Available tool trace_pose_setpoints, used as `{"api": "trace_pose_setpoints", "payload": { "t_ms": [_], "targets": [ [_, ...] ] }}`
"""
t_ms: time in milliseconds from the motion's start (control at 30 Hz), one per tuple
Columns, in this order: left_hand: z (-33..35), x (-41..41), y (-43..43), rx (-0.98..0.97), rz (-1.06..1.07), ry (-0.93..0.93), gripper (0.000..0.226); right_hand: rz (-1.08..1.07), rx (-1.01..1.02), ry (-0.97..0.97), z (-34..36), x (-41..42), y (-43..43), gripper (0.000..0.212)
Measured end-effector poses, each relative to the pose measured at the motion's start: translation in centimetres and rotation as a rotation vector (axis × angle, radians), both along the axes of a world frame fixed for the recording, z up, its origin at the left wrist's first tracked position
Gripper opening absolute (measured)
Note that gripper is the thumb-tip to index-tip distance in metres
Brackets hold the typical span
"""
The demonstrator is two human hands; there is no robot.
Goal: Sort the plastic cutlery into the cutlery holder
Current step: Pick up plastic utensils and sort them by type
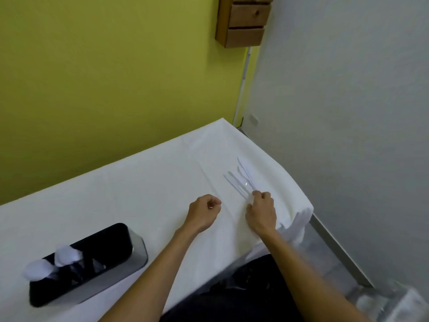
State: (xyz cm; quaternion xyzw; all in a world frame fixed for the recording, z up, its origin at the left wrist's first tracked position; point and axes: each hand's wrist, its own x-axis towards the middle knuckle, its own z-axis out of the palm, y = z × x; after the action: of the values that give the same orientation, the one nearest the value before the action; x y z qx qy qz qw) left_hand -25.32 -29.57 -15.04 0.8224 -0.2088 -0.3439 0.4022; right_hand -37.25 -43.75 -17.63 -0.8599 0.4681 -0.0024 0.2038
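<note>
Plastic cutlery [242, 182] lies fanned near the table's [139, 182] right edge. The right hand [262, 211] curls its fingertips around the near ends. The left hand [204, 212], just beside it, is balled in a loose fist holding nothing. The cutlery holder [111, 238] sits well apart at the left, with spoons [67, 255] inside.

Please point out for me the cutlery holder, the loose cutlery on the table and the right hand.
cutlery holder [139, 249]: head view, its grey end wall.
loose cutlery [241, 182]: head view, middle of the pile.
right hand [262, 212]: head view, back of the hand.
</note>
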Motion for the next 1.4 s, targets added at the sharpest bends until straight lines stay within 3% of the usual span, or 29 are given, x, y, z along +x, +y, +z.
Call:
{"api": "trace_pose_setpoints", "payload": {
  "t_ms": [300, 400, 533, 600, 700, 800, 967, 1033, 1200, 1333, 1400],
  "targets": [
    [-1.7, 0.9, -4.2, 0.030, 0.158, 0.238, 0.013, 0.130, 0.073, 0.140, 0.1, 0.3, -1.0, 0.010],
    [-2.0, 1.0, -5.3, 0.030, 0.177, 0.289, 0.016, 0.197, 0.129, 0.174, 0.8, 0.7, -1.3, 0.017],
    [-1.8, 1.9, -6.0, -0.033, 0.238, 0.359, 0.035, 0.332, 0.269, 0.050, 2.4, 1.5, -0.3, 0.023],
    [-1.8, 2.4, -6.2, -0.101, 0.304, 0.414, 0.028, 0.393, 0.333, -0.011, 2.8, 1.8, 0.0, 0.028],
    [-1.4, 3.1, -6.2, -0.204, 0.429, 0.488, 0.018, 0.266, 0.184, -0.108, 2.4, 2.3, -1.7, 0.032],
    [-1.6, 3.7, -6.1, -0.199, 0.452, 0.489, 0.020, 0.121, -0.028, 0.044, 1.4, 2.4, -3.8, 0.031],
    [-2.1, 3.5, -6.8, -0.163, 0.422, 0.509, 0.016, 0.129, -0.099, 0.219, 0.4, 2.8, -3.8, 0.005],
    [-2.1, 3.2, -7.2, -0.155, 0.411, 0.523, 0.010, 0.155, -0.092, 0.229, 0.5, 2.7, -3.8, 0.014],
    [-2.3, 2.5, -7.5, -0.115, 0.356, 0.520, 0.025, 0.160, 0.059, 0.131, 1.3, 2.7, -3.4, 0.028],
    [-2.5, 2.4, -7.8, -0.092, 0.292, 0.473, 0.049, 0.178, 0.227, -0.073, 2.4, 3.1, -2.2, 0.020],
    [-2.7, 2.4, -7.9, -0.073, 0.262, 0.396, 0.048, 0.249, 0.287, -0.101, 3.1, 3.2, -1.8, 0.020]
  ]
}}
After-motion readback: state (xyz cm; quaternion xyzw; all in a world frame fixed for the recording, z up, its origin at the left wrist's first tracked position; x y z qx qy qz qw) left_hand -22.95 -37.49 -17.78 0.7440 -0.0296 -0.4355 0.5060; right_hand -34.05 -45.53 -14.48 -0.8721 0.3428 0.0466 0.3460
